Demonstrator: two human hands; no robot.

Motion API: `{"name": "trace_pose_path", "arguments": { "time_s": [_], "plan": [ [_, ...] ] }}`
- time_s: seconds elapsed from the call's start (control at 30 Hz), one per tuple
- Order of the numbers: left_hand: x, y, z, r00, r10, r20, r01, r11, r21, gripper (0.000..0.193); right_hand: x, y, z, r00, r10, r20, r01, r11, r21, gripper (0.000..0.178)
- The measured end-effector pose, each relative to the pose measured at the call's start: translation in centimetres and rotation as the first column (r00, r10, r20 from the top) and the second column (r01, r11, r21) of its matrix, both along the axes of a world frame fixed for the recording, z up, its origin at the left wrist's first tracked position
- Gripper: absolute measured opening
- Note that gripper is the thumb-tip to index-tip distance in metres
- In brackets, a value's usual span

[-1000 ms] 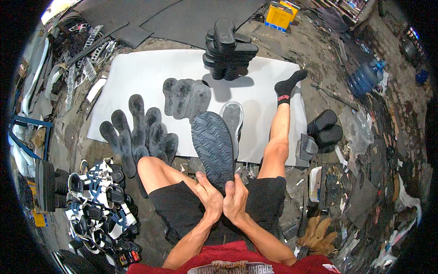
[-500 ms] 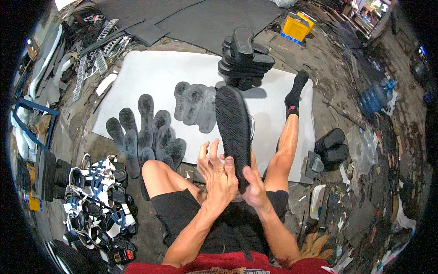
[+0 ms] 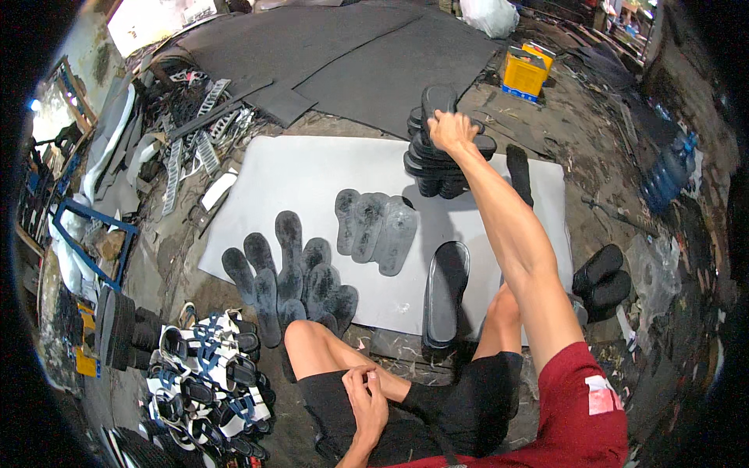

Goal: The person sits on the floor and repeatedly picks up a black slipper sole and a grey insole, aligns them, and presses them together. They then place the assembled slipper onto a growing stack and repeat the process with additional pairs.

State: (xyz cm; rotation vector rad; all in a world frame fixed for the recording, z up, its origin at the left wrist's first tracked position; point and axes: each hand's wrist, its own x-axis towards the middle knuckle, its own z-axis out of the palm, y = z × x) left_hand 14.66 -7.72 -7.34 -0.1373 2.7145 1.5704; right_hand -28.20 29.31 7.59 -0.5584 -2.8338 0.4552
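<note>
My right hand [image 3: 452, 131] reaches far out over the white sheet [image 3: 304, 160]. Its fingers are closed at the near end of a black shoe sole [image 3: 439, 99], on top of a stack of black soles [image 3: 425, 165]. Over my shorts, beside the bent left knee, my left hand [image 3: 368, 405] rests empty with loosely bent fingers. Between my legs one thick black sole [image 3: 447, 292] lies on the sheet's near edge, its smooth face up. Several thin grey-dusted insole shapes [image 3: 376, 226] lie side by side left of it.
More grey-dusted insoles [image 3: 289, 253] spread over the sheet's left edge. Sandal uppers [image 3: 207, 374] are heaped at lower left. Two black soles [image 3: 602, 282] sit at right, near a blue plastic bottle [image 3: 669, 175]. Yellow boxes [image 3: 524, 72] and dark foam sheets [image 3: 374, 66] lie beyond.
The treaded black sole has left the space between my hands. My right hand has moved forward to the stack; my left has dropped to my lap. The sole on the sheet is now uncovered.
</note>
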Motion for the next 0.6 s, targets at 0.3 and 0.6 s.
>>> {"name": "trace_pose_path", "arguments": {
  "time_s": [0.3, 0.6],
  "plan": [
    [-0.1, -2.1, -3.5, 0.99, 0.023, 0.137, -0.03, 0.998, 0.052, 0.023, 16.8, 8.0, -13.8, 0.811, -0.054, -0.582, -0.076, 0.977, -0.197, 0.044],
    [0.4, 4.0, -3.7, 0.922, -0.387, 0.025, 0.388, 0.922, -0.024, 0.023, 40.6, 14.9, -30.2, 0.931, -0.303, -0.203, 0.137, 0.806, -0.575, 0.042]
  ]
}}
